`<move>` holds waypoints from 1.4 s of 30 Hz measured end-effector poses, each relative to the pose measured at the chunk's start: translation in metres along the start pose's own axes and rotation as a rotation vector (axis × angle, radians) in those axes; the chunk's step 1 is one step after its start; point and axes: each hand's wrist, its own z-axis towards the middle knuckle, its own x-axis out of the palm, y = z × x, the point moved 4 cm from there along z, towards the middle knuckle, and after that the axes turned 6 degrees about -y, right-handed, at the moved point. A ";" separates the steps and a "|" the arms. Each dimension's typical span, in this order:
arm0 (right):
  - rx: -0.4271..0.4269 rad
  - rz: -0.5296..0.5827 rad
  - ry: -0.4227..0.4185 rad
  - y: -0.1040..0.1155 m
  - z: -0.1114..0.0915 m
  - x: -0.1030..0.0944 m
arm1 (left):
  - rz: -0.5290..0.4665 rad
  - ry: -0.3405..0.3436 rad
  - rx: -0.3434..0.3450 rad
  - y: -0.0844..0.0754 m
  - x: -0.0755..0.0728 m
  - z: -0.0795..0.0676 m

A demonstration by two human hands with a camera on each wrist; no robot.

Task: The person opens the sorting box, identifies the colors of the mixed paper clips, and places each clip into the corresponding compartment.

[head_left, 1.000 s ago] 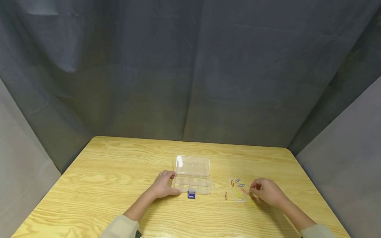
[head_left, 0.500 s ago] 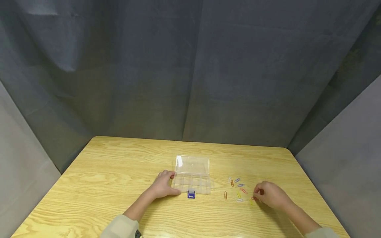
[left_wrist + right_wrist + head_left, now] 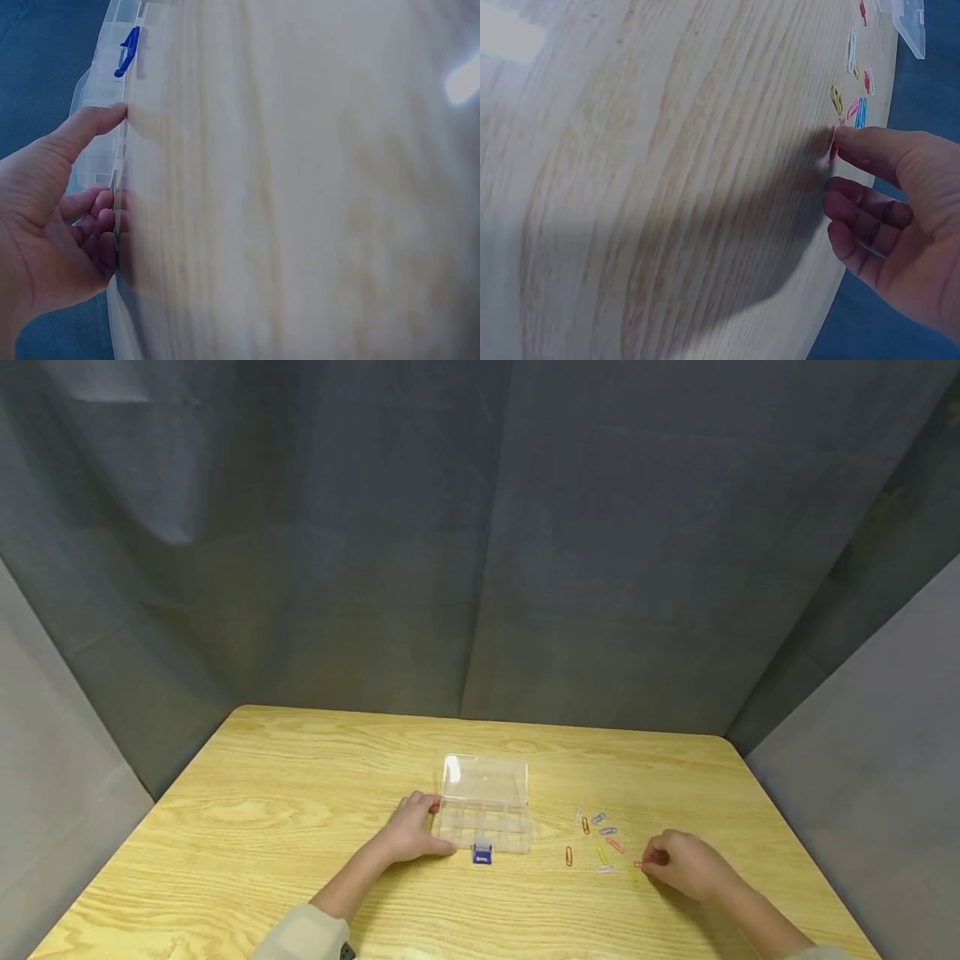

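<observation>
A clear compartment box (image 3: 517, 841) stands with its lid (image 3: 486, 779) tipped back and a blue latch (image 3: 482, 855) at its front. My left hand (image 3: 408, 831) holds the box's left end, thumb at the front corner and a finger near the hinge. In the left wrist view the other fingers curl against the table by the box. At the right, my right hand (image 3: 693, 866) pinches a red paper clip (image 3: 832, 150) between thumb and forefinger, low over the table. A yellow paper clip (image 3: 836, 100) lies just beyond its thumb.
Several loose paper clips lie between the box and my right hand, among them a brown one (image 3: 568, 857), a blue one (image 3: 608, 831) and a white one (image 3: 606, 868). A dark curtain (image 3: 480, 543) hangs behind the wooden table (image 3: 300, 743).
My right hand has shifted a little right and toward me, and the end of the red paper clip now shows at its fingertips. My left hand and the box have stayed put.
</observation>
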 end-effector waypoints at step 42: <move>0.092 0.188 -0.099 0.022 0.012 -0.004 | -0.011 0.001 -0.001 -0.001 -0.001 0.000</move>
